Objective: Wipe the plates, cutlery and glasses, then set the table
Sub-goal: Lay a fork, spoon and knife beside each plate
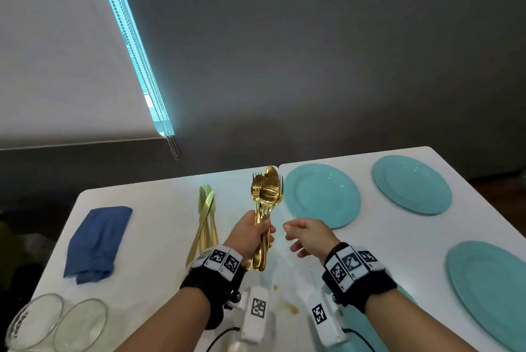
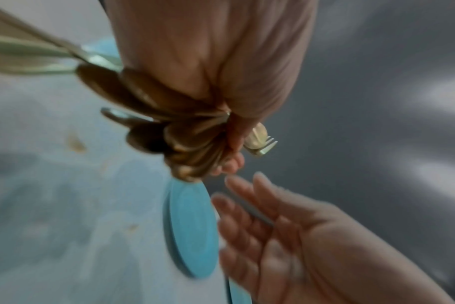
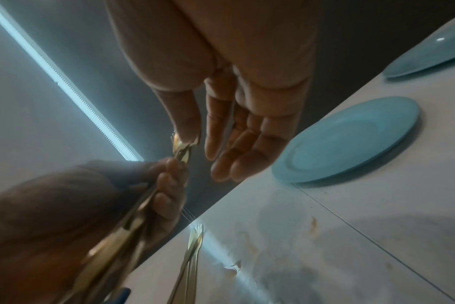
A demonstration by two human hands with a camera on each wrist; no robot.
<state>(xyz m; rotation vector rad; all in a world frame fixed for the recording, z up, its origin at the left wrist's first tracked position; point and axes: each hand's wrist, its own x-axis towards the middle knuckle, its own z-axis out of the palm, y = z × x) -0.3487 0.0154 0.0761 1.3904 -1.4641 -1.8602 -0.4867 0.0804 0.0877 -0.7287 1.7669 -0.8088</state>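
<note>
While the left hand [image 1: 252,233] grips a bundle of gold metal forks and spoons [image 1: 266,195] by the handles, the bundle stands nearly upright above the white table [image 1: 159,226], heads up and away from the person. The right hand [image 1: 308,235] hovers just beside it on the right, empty, fingers loosely spread toward the handles but not touching. It is the nearer hand to the round turquoise plates [image 1: 321,195] on that side, so it likely draws one piece out along the shaft. Gold knives [image 1: 206,215] lie left of the bundle.
</note>
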